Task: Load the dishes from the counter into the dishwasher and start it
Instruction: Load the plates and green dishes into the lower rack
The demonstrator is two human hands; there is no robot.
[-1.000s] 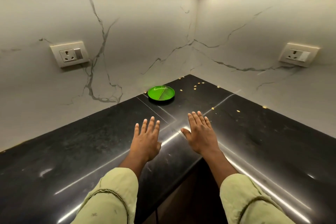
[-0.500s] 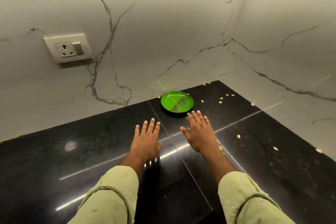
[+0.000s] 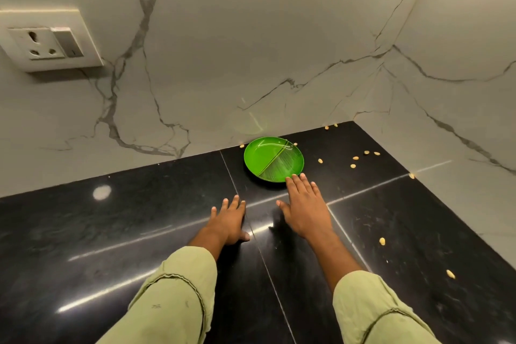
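Our left hand [image 3: 227, 219] rests flat and empty on the black desk [image 3: 125, 232]; our right hand [image 3: 305, 209] reaches ahead, fingers [image 3: 303, 183] straight, holding nothing, tips at the near rim of the green plate [image 3: 272, 158]. The plate, just beyond those fingers, looks light, stiff and slick, so we judge the near rim the place to pinch.

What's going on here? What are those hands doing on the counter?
A person has both hands stretched out over the black counter. The right hand has its straight fingers at the near rim of a green plate by the wall, and the plate is not picked up yet. The left hand is open and holds nothing. Little yellow crumbs lie scattered around.
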